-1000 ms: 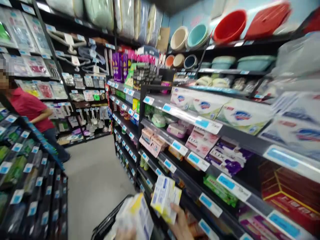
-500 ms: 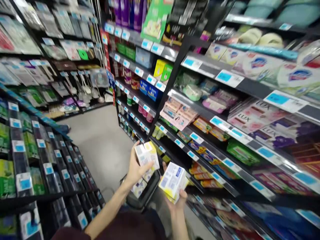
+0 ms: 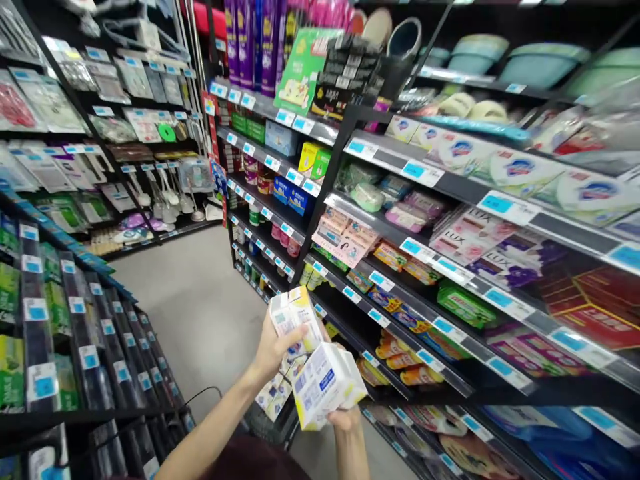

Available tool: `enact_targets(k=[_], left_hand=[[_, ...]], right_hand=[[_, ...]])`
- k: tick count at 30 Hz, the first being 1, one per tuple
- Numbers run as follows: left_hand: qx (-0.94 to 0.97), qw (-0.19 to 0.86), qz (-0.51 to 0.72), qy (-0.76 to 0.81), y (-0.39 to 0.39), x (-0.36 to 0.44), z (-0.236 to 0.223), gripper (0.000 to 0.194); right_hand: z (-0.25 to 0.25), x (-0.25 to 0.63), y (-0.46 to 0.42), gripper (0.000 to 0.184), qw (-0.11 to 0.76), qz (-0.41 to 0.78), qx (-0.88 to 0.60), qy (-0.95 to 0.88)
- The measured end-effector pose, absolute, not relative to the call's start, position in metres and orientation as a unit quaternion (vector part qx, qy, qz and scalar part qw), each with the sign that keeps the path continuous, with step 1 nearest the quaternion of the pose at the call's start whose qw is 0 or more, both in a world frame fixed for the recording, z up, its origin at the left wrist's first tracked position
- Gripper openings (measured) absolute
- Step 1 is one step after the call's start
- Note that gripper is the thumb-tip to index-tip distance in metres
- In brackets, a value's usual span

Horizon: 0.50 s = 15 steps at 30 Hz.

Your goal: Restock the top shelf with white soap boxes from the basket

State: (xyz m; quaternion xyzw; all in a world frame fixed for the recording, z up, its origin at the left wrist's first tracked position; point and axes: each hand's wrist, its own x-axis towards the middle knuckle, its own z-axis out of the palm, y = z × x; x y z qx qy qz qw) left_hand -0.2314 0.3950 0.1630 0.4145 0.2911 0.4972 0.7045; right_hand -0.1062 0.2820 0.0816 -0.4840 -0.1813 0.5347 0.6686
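Held up in front of me, a white-and-yellow soap box (image 3: 293, 313) is gripped by my left hand (image 3: 277, 343), the thumb lying across its near side. My right hand (image 3: 345, 417) holds a second white-and-yellow box (image 3: 327, 390) with a blue label and barcode, tilted and nearer to me. The two boxes are close together, the right one partly overlapping the left in view. Most fingers of my right hand are hidden behind its box. Below them, more patterned white boxes (image 3: 274, 398) lie in a dark basket or cart, partly covered by my arms.
On the right, a long shelf holds Safeguard soap boxes (image 3: 460, 150), LUX boxes (image 3: 467, 233) and a green package (image 3: 465, 303). Basins (image 3: 543, 63) stand on top. A low shelf rack (image 3: 90, 360) runs along the left. Grey floor (image 3: 200, 293) lies between.
The right box has moved left and closer to the left one, turning so more of its side shows. My left hand keeps its hold. The view has shifted slightly and sharpened.
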Motion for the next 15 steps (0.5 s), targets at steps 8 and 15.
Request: enact_targets(k=[8,15], left_hand=[[0.431,0.760,0.410,0.260,0.483,-0.248,0.181,0.090],[0.579,0.793,0.188,0.029,0.628,-0.291,0.157,0.102]], right_hand=[[0.155,-0.095,0.332,0.064,0.806,0.522,-0.268,-0.076],[0.193,-0.098,0.457,0.065,0.866,0.391,-0.309,0.035]])
